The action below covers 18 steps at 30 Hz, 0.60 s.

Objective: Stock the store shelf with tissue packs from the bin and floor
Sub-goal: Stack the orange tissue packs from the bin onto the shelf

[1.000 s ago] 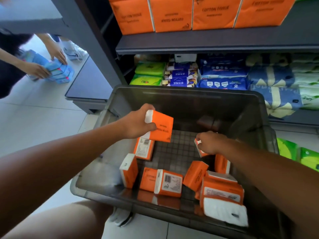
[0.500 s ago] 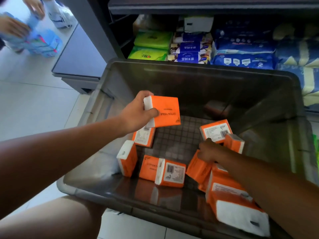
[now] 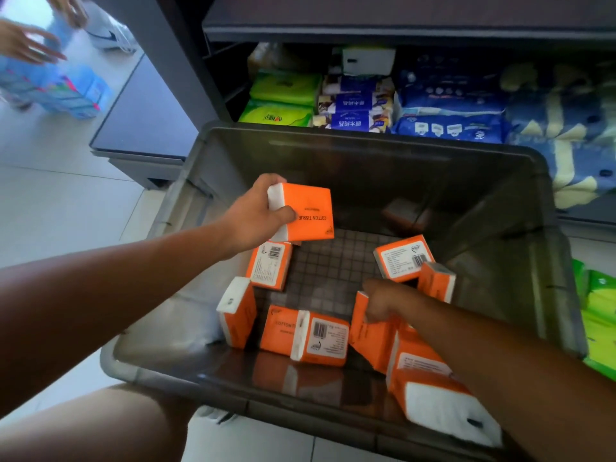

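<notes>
Shelf (image 3: 366, 31) behind bin (image 3: 366, 141); left hand (image 3: 256, 215) grips orange pack (image 3: 306, 211); right hand (image 3: 383, 300) grips second pack (image 3: 370, 338) among others (image 3: 320, 338).

grey bin (image 3: 366, 168) — orange tissue packs (image 3: 320, 335) scattered on its floor | one pack (image 3: 305, 211) — held above them, tilted

Ten orange tissue packs (image 3: 321, 338) can be told apart: one orange tissue pack (image 3: 305, 211) gripped in the left hand (image 3: 256, 218) and nine inside the single grey bin (image 3: 333, 138), one of those gripped by the right hand (image 3: 383, 301). On the shelf (image 3: 400, 33) behind sit two green packs (image 3: 283, 90) and three blue-and-white packs (image 3: 355, 103); the blue packs (image 3: 450, 128) further right are too blurred to count. Two hands of another person (image 3: 23, 41) show at top left.
</notes>
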### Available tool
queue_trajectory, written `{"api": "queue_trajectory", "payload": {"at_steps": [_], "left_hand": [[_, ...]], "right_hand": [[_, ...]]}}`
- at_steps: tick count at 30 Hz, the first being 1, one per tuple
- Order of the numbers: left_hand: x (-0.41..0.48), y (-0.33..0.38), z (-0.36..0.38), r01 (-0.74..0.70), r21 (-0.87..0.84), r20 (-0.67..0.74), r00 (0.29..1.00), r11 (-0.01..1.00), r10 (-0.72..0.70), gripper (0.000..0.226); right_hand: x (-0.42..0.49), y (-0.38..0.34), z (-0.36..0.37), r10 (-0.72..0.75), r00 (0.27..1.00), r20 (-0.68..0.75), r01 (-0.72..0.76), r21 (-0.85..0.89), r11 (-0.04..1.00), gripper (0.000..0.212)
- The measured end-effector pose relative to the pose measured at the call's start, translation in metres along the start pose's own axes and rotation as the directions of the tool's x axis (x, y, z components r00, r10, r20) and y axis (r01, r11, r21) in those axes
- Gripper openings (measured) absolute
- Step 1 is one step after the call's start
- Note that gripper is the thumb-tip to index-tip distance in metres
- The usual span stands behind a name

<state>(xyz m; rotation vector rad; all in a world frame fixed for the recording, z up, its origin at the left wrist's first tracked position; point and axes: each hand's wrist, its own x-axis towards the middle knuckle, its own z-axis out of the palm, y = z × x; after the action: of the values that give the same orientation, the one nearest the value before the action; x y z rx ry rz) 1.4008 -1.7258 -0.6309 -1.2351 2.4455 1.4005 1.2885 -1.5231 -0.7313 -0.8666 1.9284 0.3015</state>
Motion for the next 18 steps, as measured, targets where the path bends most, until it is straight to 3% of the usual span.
{"api": "queue_trajectory", "payload": {"at_steps": [5, 13, 18], "left_hand": [[-0.003, 0.012, -0.01, 0.031, -0.114, -0.05, 0.998, 0.993, -0.036, 0.05], [-0.034, 0.046, -0.028, -0.031, -0.154, -0.111, 0.994, 0.988, 0.014, 0.051], [-0.053, 0.077, -0.04, -0.092, -0.276, -0.196, 0.98, 0.957, 0.038, 0.049]], "right_hand": [[-0.021, 0.0, -0.007, -0.097, 0.988, -0.124, 0.121, 0.208, 0.971, 0.083], [-0.075, 0.001, -0.049, -0.195, 0.908, -0.37, 0.331, 0.349, 0.877, 0.069], [-0.121, 0.005, -0.087, -0.211, 0.837, -0.504, 0.462, 0.445, 0.767, 0.059]]}}
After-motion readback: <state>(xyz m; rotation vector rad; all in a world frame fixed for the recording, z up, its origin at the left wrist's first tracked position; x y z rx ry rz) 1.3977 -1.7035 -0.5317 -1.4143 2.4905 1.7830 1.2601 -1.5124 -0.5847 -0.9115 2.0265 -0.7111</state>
